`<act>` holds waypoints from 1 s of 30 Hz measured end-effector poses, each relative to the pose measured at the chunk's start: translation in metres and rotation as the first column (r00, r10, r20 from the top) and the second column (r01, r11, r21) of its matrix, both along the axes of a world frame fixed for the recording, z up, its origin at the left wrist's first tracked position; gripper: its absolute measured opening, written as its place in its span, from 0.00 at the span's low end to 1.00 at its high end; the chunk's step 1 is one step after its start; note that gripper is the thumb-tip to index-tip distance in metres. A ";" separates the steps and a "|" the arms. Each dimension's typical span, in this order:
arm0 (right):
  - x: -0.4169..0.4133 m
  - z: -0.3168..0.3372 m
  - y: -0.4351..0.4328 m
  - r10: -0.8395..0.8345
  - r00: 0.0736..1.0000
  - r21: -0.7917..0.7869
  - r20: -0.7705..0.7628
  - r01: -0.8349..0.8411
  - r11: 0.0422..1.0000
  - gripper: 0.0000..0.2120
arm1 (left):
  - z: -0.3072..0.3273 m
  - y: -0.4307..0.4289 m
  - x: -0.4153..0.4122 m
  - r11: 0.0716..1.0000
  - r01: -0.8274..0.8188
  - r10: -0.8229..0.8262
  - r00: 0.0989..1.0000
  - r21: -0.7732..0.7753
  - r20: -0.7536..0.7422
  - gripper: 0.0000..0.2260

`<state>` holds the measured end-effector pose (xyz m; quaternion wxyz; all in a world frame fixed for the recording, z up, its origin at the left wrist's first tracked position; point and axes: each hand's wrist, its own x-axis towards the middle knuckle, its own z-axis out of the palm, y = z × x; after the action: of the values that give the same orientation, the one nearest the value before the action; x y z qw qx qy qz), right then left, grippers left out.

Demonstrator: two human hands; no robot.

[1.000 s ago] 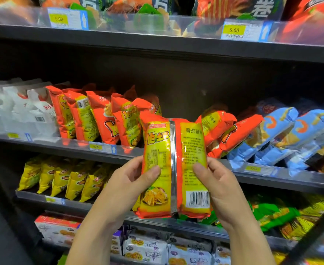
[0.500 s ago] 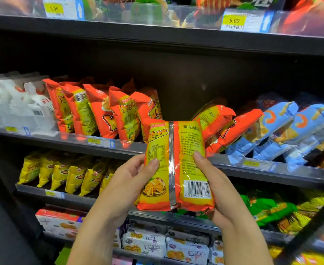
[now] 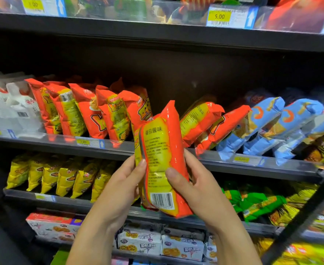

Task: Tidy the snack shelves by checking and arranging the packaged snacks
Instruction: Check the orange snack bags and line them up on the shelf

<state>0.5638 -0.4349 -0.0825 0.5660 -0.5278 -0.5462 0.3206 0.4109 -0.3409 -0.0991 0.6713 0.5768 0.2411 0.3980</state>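
1. While we are checking stock at the middle shelf (image 3: 281, 167), our left hand (image 3: 123, 186) and right hand (image 3: 195, 188) are pinching the orange snack packet (image 3: 163, 159) by its sides, in front of the shelf's rim.
2. We are judging it light, puffy, slick and crushable, so we are favouring its side edges.

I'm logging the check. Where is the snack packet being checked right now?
Head view, centre: the snack packet is gripped between the left hand and right hand, in front of the shelved orange packets.

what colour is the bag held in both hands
The bag is orange-red with a yellow printed panel and a white barcode patch, clearest in the head view.
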 end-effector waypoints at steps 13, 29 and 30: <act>0.024 -0.003 -0.001 -0.107 0.991 -0.025 -0.079 0.105 0.994 0.23 | 0.004 0.004 0.001 0.997 -0.079 0.079 0.996 -0.008 0.029 0.39; 0.082 0.072 0.041 -0.254 0.630 0.147 0.734 0.217 0.965 0.30 | 0.063 0.036 0.018 0.913 -0.384 0.377 0.923 0.135 0.081 0.20; 0.090 0.078 0.046 -0.319 0.451 0.246 0.834 0.213 0.946 0.31 | 0.066 0.043 0.023 0.880 -0.446 0.438 0.895 0.164 0.086 0.20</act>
<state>0.6535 -0.3893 -0.0044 0.2858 -0.6646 -0.6818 -0.1088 0.4339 -0.2982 -0.0331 0.5137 0.5552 0.3138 0.5739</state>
